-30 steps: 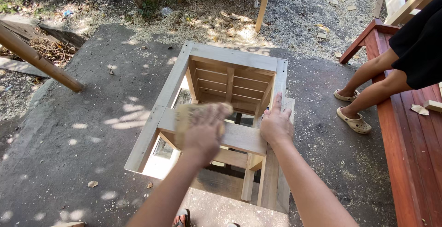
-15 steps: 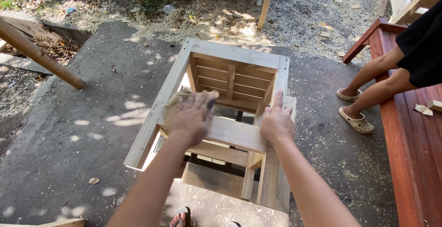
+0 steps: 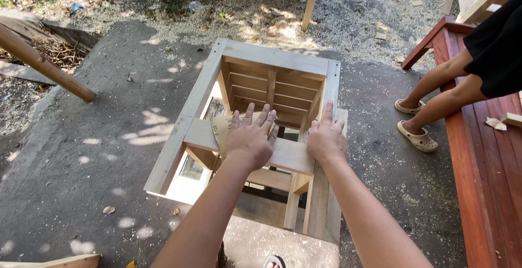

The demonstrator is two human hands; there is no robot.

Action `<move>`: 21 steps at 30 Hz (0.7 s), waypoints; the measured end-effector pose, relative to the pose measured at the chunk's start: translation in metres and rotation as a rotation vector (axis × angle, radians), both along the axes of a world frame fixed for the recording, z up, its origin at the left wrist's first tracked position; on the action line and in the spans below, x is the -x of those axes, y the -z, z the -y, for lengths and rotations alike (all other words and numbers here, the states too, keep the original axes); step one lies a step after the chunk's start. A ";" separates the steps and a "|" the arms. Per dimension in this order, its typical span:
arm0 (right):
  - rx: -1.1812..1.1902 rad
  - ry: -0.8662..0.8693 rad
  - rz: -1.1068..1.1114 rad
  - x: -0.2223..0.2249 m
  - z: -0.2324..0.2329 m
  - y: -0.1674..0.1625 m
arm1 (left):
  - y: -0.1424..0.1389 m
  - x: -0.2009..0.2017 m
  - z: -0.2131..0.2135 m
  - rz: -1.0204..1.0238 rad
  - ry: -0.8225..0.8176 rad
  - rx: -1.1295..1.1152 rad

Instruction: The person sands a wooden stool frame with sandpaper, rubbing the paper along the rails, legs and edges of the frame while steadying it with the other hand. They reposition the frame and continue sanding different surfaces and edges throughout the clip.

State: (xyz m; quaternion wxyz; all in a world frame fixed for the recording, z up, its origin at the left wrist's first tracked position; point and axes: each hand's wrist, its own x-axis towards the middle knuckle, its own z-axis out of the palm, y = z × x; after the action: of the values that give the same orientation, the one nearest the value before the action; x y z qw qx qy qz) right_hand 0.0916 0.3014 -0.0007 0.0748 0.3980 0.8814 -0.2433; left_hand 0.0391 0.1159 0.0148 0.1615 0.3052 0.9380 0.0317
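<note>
Sliding rightward, the left hand [image 3: 251,137] presses sandpaper [image 3: 224,128] along the crossbar [image 3: 283,155].

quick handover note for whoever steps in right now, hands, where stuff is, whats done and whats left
Left hand: flat, fingers spread, pressing a sheet of sandpaper onto the cross rail of the unfinished wooden frame.
Right hand: empty, braced on the frame's right side rail.
Frame stands on the concrete slab; a seated person's sandalled feet are to the right, by the red bench.
Done: cannot tell how much is sanded.
Left: no finish visible on the wood.
</note>
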 end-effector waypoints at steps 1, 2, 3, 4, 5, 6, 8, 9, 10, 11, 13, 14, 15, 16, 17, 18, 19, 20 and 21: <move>0.000 0.000 -0.002 -0.001 0.000 -0.001 | 0.005 -0.008 0.004 -0.084 0.033 -0.079; -0.007 -0.003 -0.015 -0.001 0.001 -0.001 | 0.010 -0.018 0.011 -0.181 0.064 -0.164; -0.016 -0.002 -0.030 -0.001 0.001 -0.001 | 0.016 -0.029 0.018 -0.305 0.075 -0.221; -0.028 -0.004 -0.038 -0.001 0.002 -0.001 | 0.019 -0.035 0.026 -0.426 0.088 -0.274; -0.035 -0.006 -0.042 0.000 0.002 0.000 | 0.022 -0.037 0.030 -0.542 0.100 -0.323; -0.040 -0.009 -0.039 0.000 0.002 0.001 | 0.023 -0.033 0.031 -0.419 0.054 -0.263; -0.042 -0.007 -0.025 0.001 0.002 0.003 | 0.020 -0.016 0.028 -0.197 -0.039 -0.154; -0.045 -0.003 -0.018 0.002 0.001 0.004 | 0.018 -0.003 0.022 -0.127 -0.089 -0.080; -0.035 -0.001 -0.020 0.002 0.000 0.005 | 0.015 0.006 0.018 -0.054 -0.136 -0.004; -0.022 0.002 -0.016 0.002 0.000 0.006 | 0.013 0.012 0.014 0.025 -0.182 0.075; -0.017 0.006 -0.019 0.002 -0.002 0.008 | 0.014 0.008 0.015 -0.036 -0.130 0.007; -0.025 0.004 -0.028 0.002 -0.002 0.009 | 0.015 0.001 0.019 -0.073 -0.110 -0.030; -0.033 0.001 -0.040 0.001 -0.002 0.009 | 0.017 -0.010 0.027 -0.232 -0.066 -0.120; -0.053 -0.009 -0.058 0.002 -0.002 0.010 | 0.019 -0.021 0.036 -0.393 -0.022 -0.210; -0.066 -0.016 -0.071 0.001 -0.002 0.011 | 0.021 -0.028 0.044 -0.550 0.025 -0.293; -0.074 -0.020 -0.078 0.001 -0.002 0.011 | 0.020 -0.025 0.047 -0.427 -0.011 -0.248; -0.054 -0.016 -0.064 0.001 -0.002 0.012 | 0.019 -0.024 0.052 -0.304 -0.050 -0.200; -0.038 -0.016 -0.054 0.001 -0.002 0.012 | 0.015 -0.016 0.052 -0.185 -0.096 -0.155; -0.027 -0.015 -0.050 0.002 -0.002 0.013 | 0.010 -0.004 0.049 -0.124 -0.149 -0.069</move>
State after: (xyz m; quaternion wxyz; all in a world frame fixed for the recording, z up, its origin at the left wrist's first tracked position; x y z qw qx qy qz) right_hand 0.0899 0.3032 -0.0137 0.0491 0.3861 0.8892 -0.2406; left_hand 0.0427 0.0671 0.0052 0.0899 0.2412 0.9646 0.0568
